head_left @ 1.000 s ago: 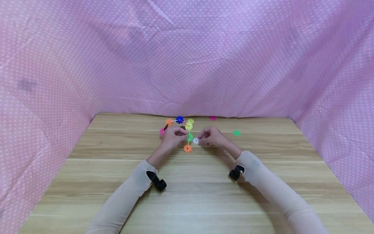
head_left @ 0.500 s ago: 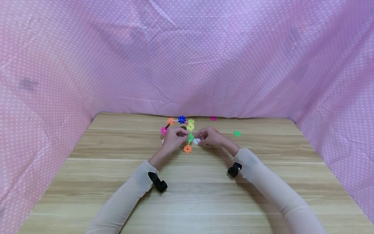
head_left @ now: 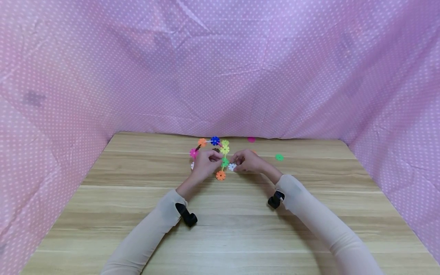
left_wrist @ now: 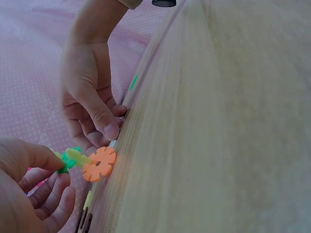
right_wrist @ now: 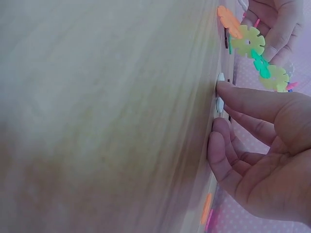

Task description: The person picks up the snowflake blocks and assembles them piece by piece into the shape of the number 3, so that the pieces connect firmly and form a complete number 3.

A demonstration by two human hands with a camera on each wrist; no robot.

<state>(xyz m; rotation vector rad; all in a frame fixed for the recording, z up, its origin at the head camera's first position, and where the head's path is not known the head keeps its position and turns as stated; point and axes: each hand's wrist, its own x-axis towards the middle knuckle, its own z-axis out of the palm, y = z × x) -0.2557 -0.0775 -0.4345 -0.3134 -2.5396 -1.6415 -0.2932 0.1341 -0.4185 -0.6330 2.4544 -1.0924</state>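
My left hand (head_left: 205, 163) pinches a green snowflake disc (left_wrist: 68, 160) between thumb and forefinger. That disc belongs to a bent chain of notched discs. An orange disc (head_left: 220, 175) forms its near end, while a yellow disc (head_left: 225, 149), a blue disc (head_left: 215, 141) and a pink disc (head_left: 194, 153) follow round behind my left hand, which hides part of the chain. Just right of the chain, my right hand (head_left: 248, 161) pinches a white disc (head_left: 232, 167) low over the table. In the right wrist view the white disc (right_wrist: 220, 104) shows edge-on at the thumb tip.
Loose discs lie on the wooden table (head_left: 220, 236): a green one (head_left: 279, 157) to the right and a pink one (head_left: 251, 139) by the back edge. A brown disc (head_left: 215, 150) lies within the chain's bend. Pink dotted cloth (head_left: 220, 76) hangs behind the table.
My right hand has shifted a little left, its fingers now closer over the white disc. The chain and left hand have moved slightly right.
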